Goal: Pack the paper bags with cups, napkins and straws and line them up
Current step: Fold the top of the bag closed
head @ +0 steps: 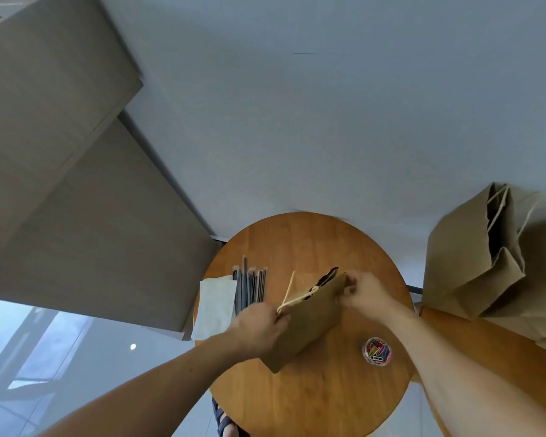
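Above the round wooden table (312, 398) I hold a brown paper bag (309, 323) tilted, its mouth up and to the right. My left hand (259, 329) grips the bag's left top edge by the cord handle. My right hand (366, 291) pinches the right top edge. Something dark shows inside the mouth. A bundle of dark wrapped straws (249, 287) lies on the table's left side, with white napkins (213, 305) beside them, hanging over the edge. No cups are in sight.
Other brown paper bags (473, 263) stand on a second wooden surface (486, 348) at the right. A small clear tub of coloured paper clips (377, 351) sits on the table near my right forearm. A sandalled foot (226, 424) shows under the table.
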Demonstrator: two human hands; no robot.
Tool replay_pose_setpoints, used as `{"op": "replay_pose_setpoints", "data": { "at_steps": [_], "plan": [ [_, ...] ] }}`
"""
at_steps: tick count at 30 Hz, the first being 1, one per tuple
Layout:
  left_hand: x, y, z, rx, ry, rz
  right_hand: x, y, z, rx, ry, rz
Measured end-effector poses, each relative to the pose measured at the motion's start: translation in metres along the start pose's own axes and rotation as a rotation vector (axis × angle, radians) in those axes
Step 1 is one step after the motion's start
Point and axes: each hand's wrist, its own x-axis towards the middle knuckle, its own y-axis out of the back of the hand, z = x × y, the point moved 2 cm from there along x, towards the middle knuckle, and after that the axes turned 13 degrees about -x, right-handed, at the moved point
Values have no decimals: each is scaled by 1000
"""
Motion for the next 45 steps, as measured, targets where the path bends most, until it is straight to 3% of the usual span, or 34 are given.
{"op": "replay_pose_setpoints", "data": {
  "at_steps": [6,19,23,25,27,29,32,34,45],
  "plan": [
    [8,13,10,18,-67,-42,-7,37,-43,-227,217,81],
    [25,2,24,58,-85,153,-20,36,-27,-232,161,198],
    [24,-5,27,51,-103,235,-35,46,-13,-169,121,417],
    [23,-8,25,36,-111,252,-44,44,4,-103,56,594],
    [21,-10,21,31,-111,273,-53,30,28,-101,-31,660],
    [20,-10,17,16,-103,291,-58,10,58,-210,-110,576],
    [21,-10,14,-17,-93,312,-59,-21,109,-487,-275,165],
    [22,-10,14,-27,-98,327,-57,-34,133,-637,-316,-1],
    [24,-17,12,-86,-109,370,-46,-58,158,-978,-124,-118]
  ]
}}
